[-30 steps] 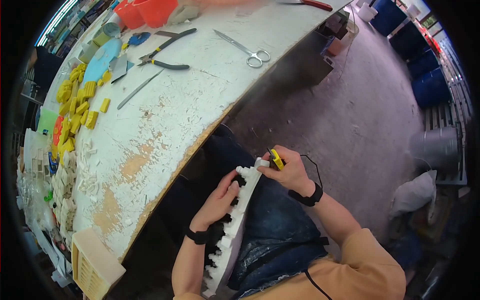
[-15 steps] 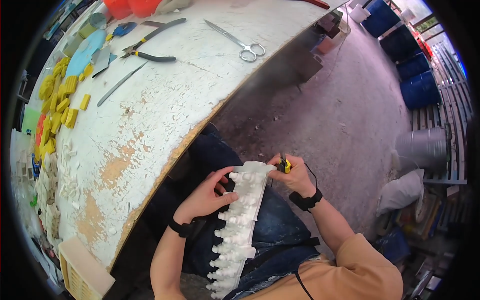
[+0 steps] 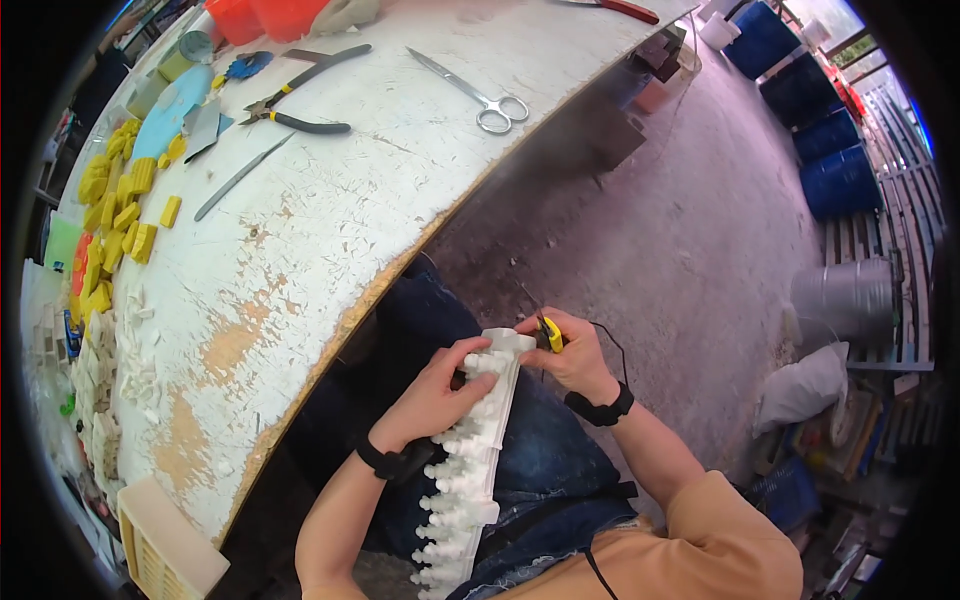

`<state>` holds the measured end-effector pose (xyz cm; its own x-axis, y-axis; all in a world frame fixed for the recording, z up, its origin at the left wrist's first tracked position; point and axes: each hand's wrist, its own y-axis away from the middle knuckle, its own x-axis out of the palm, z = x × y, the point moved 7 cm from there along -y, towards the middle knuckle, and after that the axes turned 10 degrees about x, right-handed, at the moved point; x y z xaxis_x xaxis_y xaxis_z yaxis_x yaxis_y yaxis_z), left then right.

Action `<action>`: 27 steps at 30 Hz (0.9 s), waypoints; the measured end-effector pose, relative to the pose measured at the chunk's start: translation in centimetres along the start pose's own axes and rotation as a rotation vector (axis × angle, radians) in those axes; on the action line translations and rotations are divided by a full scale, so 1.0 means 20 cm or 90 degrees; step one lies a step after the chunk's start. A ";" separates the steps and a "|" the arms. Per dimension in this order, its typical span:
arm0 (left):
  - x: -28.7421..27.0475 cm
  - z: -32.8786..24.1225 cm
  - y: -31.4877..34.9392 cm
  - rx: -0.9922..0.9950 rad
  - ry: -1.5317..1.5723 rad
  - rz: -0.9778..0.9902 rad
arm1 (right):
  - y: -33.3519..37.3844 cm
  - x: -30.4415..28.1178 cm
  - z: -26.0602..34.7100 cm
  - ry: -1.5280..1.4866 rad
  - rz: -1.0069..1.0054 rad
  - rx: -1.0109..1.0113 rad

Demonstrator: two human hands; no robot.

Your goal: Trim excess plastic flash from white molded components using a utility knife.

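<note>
A long white molded strip [image 3: 468, 505] with a row of knobbly lobes along its left side lies across my lap, its far end raised toward the table edge. My left hand [image 3: 432, 398] grips this strip near the far end, thumb and fingers on its lobed face. At the far right corner, my right hand [image 3: 574, 358] pinches the strip with thumb and fingertips. That same hand keeps a yellow-and-black utility knife [image 3: 554, 334] tucked in its fingers; a thin dark tip points up and away. My palm hides part of the knife.
The worn white table [image 3: 330, 220] carries scissors [image 3: 480, 95], black-handled cutters [image 3: 300, 122], a slim metal blade [image 3: 240, 178] and several yellow blocks [image 3: 140, 215]. A cream plastic basket [image 3: 165, 540] sits at its near corner. Blue drums [image 3: 840, 182] and a white sack [image 3: 800, 385] stand right.
My right hand has shifted slightly left with the knife. My left hand has slid up and right, closer to the strip's far end. The strip has turned a little.
</note>
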<state>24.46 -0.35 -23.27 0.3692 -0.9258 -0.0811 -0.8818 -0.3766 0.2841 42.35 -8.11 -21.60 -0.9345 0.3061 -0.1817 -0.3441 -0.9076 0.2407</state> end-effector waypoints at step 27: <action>-0.02 0.05 0.05 0.005 0.098 -0.122 | 0.24 0.03 -0.03 0.243 -0.019 -0.045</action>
<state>23.17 -0.41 -23.92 0.5698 -0.8217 0.0132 -0.7933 -0.5457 0.2701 40.14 -12.42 -21.21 -0.8185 0.2159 -0.5324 -0.3513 -0.9213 0.1666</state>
